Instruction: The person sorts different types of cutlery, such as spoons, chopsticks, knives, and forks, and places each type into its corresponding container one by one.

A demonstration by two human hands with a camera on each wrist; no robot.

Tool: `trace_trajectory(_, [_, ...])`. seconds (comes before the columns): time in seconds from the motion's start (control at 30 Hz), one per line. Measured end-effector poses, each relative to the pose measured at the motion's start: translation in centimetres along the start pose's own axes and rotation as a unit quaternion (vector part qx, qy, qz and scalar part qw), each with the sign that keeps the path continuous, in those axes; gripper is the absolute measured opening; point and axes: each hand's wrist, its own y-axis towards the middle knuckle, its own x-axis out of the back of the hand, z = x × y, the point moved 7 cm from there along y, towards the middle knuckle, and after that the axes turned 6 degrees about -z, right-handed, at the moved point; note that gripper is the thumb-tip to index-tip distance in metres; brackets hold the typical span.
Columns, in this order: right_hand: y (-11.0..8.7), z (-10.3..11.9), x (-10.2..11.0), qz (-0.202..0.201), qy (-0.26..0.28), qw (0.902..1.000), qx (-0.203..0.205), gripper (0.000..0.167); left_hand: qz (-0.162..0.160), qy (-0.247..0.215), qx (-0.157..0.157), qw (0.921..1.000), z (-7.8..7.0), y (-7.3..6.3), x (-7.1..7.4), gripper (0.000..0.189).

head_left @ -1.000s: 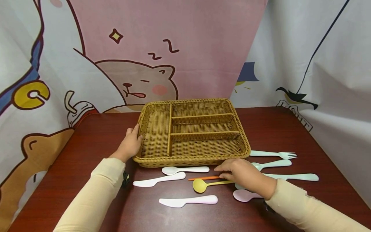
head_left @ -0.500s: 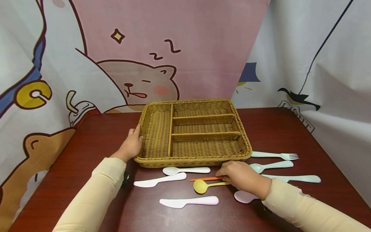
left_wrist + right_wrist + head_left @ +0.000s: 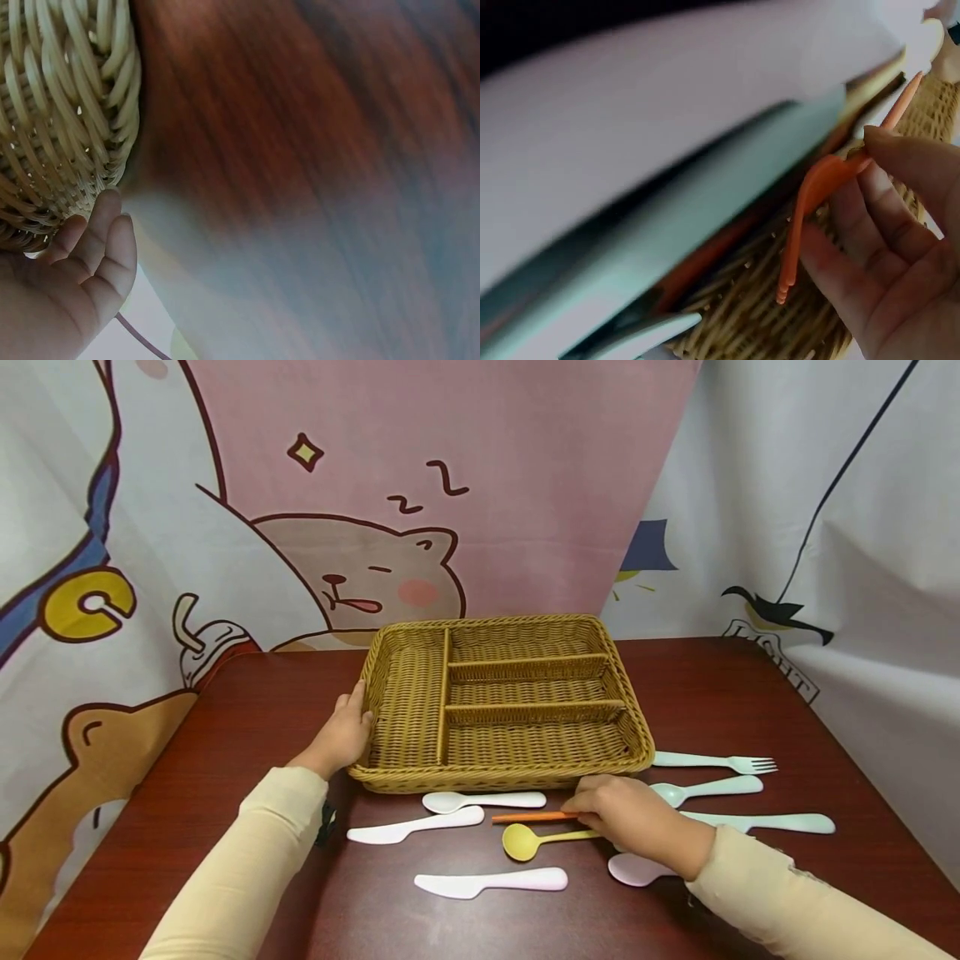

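Note:
My right hand point(image 3: 633, 818) pinches an orange fork point(image 3: 836, 176) between thumb and fingers, in front of the basket's right half. In the right wrist view the fork is edge-on, tines pointing down and its handle rising past the thumb; in the head view only the orange handle point(image 3: 534, 817) shows. My left hand point(image 3: 341, 735) rests against the left side of the wicker basket point(image 3: 480, 774), its fingers nearly straight along the outer wall in the left wrist view. A yellow spoon point(image 3: 521, 842) lies right below the fork, its handle end hidden by my right hand.
In front of the basket lie a white spoon point(image 3: 483, 802), a white knife point(image 3: 416, 825) and a pale pink knife point(image 3: 491, 882). To the right are a pink spoon point(image 3: 636, 869), a mint fork point(image 3: 712, 762), a mint spoon point(image 3: 708, 788) and a mint knife point(image 3: 780, 822). Cloth hangs behind.
My right hand's thumb and fingers have closed on the orange fork, whose handle has shifted slightly up and right. The left hand and basket hold their place.

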Motion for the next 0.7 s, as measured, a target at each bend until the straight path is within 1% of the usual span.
trace_trajectory(0.2, [-0.1,0.2,0.9,-0.009,0.007,0.9999,0.001,0.021,-0.014,0.006,-0.009,0.9999,-0.1,0.0,0.2,0.061])
trace_trajectory(0.33, [0.1,0.5,1.3,-0.014,0.017,0.9998,0.000,0.021,-0.014,0.007,-0.007,0.9999,0.0,0.0,0.2,0.061])
trace_trajectory(0.57, [1.0,1.1,2.7,-0.021,0.028,0.9994,0.008,0.024,-0.019,0.011,-0.012,0.9997,0.0,0.1,0.2,0.060])
trace_trajectory(0.7, [1.5,0.8,3.8,-0.028,0.025,0.9993,0.003,0.025,-0.024,0.016,-0.010,0.9995,-0.1,0.0,0.1,0.059])
